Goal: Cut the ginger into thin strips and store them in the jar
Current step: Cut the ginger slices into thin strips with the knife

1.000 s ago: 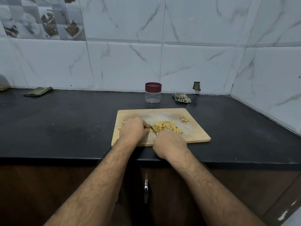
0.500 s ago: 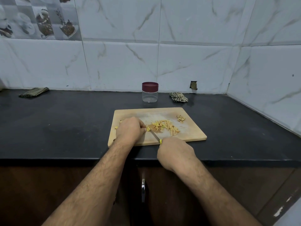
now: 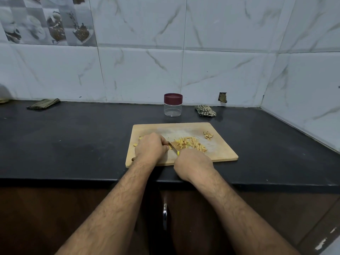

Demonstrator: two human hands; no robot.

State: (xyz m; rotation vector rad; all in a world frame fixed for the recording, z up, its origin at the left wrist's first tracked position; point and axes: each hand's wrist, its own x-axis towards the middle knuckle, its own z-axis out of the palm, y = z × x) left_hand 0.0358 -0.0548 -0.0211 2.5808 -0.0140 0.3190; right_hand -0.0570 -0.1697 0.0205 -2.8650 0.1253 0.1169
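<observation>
Compared with half a second ago, the knife [image 3: 173,146] has been pushed forward to the ginger strips [image 3: 190,144] on the cutting board [image 3: 220,153]. Its handle is gripped by the right hand [image 3: 193,164]; unseen ginger is pinned beneath the curled left hand [image 3: 150,149]. The lidded jar [image 3: 173,105] is left standing behind the board.

Head view, down toward countertop [image 3: 73,144]

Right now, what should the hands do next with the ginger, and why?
Probably another thin slice: the right hand holds the knife against the ginger under the left hand. Strips lie piled on the board, and the jar is still lidded.
</observation>
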